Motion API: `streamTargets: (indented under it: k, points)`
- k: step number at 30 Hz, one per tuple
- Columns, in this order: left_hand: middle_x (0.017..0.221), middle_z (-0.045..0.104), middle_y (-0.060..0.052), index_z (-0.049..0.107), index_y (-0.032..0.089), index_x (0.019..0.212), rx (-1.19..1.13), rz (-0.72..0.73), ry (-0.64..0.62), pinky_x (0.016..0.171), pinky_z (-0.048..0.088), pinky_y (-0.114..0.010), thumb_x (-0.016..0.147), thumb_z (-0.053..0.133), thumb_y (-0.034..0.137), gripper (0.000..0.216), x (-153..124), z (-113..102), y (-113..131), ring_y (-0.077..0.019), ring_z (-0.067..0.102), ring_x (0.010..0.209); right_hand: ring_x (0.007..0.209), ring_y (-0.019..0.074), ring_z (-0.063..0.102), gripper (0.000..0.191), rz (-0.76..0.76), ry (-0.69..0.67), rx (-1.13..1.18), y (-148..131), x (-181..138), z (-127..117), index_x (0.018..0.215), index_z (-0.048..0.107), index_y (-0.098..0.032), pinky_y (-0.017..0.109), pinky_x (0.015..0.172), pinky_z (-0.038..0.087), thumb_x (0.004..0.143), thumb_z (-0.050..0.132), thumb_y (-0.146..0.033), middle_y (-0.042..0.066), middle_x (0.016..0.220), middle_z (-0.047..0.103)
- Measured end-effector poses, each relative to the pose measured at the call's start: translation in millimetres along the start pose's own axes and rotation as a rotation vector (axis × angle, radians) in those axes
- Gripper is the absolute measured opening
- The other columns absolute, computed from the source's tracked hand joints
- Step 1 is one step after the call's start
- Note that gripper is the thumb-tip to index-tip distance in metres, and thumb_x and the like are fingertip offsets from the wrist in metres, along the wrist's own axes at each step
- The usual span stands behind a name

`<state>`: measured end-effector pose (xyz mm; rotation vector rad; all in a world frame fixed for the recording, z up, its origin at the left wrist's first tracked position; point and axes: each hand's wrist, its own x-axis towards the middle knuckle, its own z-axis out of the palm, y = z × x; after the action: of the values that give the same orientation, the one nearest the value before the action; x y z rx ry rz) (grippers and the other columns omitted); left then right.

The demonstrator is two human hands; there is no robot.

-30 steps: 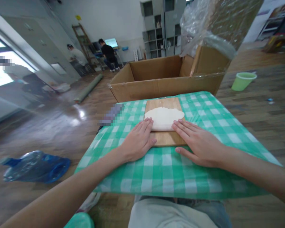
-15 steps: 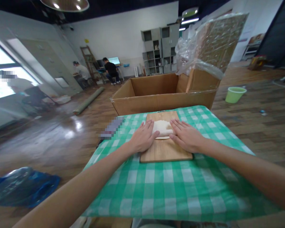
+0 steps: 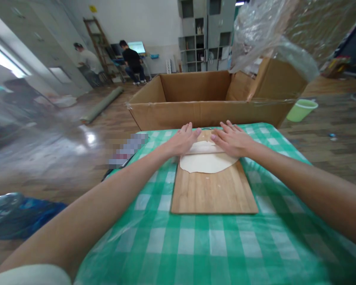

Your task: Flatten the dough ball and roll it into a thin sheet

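A flat, pale sheet of dough (image 3: pixel 209 164) lies on a wooden board (image 3: pixel 214 194). Across its far part runs a light-coloured rolling pin (image 3: pixel 205 149), its ends covered by my hands. My left hand (image 3: pixel 184 139) rests on the pin's left end, fingers stretched forward. On the right end, my right hand (image 3: pixel 231 138) lies with its fingers extended and slightly spread. Neither hand is wrapped round the pin; both press from above with palms down. Dough beyond the pin is mostly hidden.
A green-and-white checked cloth (image 3: pixel 184 241) covers the table. A blurred-out flat object (image 3: pixel 127 152) lies at its left edge. Beyond the table stands a large cardboard box (image 3: pixel 172 114), with a green bucket (image 3: pixel 302 110) to the right. Two people sit farther back.
Both hands have pushed the rolling pin away from me, toward the board's far end. More dough now shows on the near side of the pin. The camera view has tilted down.
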<state>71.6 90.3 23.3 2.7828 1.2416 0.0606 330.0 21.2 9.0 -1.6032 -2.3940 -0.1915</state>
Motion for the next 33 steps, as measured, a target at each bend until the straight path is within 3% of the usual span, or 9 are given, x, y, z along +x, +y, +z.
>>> streamTargets:
  k: [3,6,12,18,23,27,33]
  points:
    - [0.176,0.013,-0.024,0.029,0.016,0.164,-0.005,-0.018,0.006,0.127,0.023,-0.061,0.112,0.017,0.037,0.057,8.7,-2.9,-1.0,-0.0382,0.016,0.163,0.159,0.0384,0.029,0.075,0.039,0.002,0.017,5.4,6.6,2.2,0.146,0.063,-0.018,0.061,0.129,0.021,0.109,0.019,-0.066,0.013,0.166,0.047]
    - [0.175,0.016,-0.024,0.029,0.015,0.164,-0.051,-0.030,0.002,0.127,0.024,-0.060,0.112,0.014,0.041,0.060,4.1,-2.7,2.2,-0.0391,0.018,0.163,0.159,0.0407,0.027,0.074,0.006,-0.012,0.014,1.8,2.4,-1.0,0.148,0.061,-0.016,0.065,0.128,0.020,0.108,0.023,-0.065,0.014,0.167,0.045]
    - [0.176,0.024,-0.013,0.031,0.024,0.164,-0.108,-0.005,0.053,0.128,0.024,-0.057,0.111,0.008,0.053,0.065,-30.0,6.4,13.9,-0.0352,0.021,0.163,0.158,0.0407,0.031,0.079,-0.008,-0.047,0.006,-18.8,-22.7,-12.5,0.152,0.055,-0.009,0.066,0.127,0.023,0.108,0.020,-0.064,0.020,0.165,0.046]
    - [0.176,0.025,-0.010,0.030,0.022,0.166,-0.068,-0.002,0.077,0.131,0.019,-0.052,0.111,0.006,0.053,0.068,-69.6,5.8,38.1,-0.0317,0.020,0.164,0.149,0.0419,0.046,0.083,0.020,-0.072,0.063,-47.0,-58.8,-32.8,0.153,0.052,-0.006,0.060,0.119,0.041,0.107,0.021,-0.067,0.025,0.154,0.057]
    - [0.174,0.030,-0.014,0.029,0.011,0.166,-0.067,0.017,0.111,0.134,0.017,-0.046,0.108,0.006,0.060,0.079,-109.8,-1.0,64.5,-0.0285,0.024,0.163,0.155,0.0452,0.035,0.095,-0.026,-0.012,0.034,-75.5,-99.9,-43.0,0.163,0.033,0.002,0.062,0.124,0.034,0.103,0.033,-0.072,0.030,0.166,0.037]
    - [0.173,0.033,-0.014,0.034,0.012,0.165,-0.063,0.045,0.109,0.134,0.019,-0.048,0.106,0.013,0.065,0.081,-133.5,-5.2,76.7,-0.0292,0.023,0.163,0.158,0.0443,0.028,0.099,-0.068,0.010,0.057,-90.6,-123.8,-48.0,0.171,0.015,-0.006,0.065,0.126,0.031,0.101,0.042,-0.071,0.024,0.172,0.026]
    - [0.175,0.025,-0.013,0.027,0.014,0.168,-0.054,0.073,0.133,0.135,0.021,-0.052,0.104,0.025,0.069,0.085,-161.6,-1.2,86.9,-0.0299,0.016,0.165,0.159,0.0451,0.024,0.107,-0.105,-0.019,0.083,-102.3,-146.8,-58.0,0.172,0.009,-0.009,0.065,0.128,0.031,0.097,0.050,-0.074,0.019,0.173,0.023]
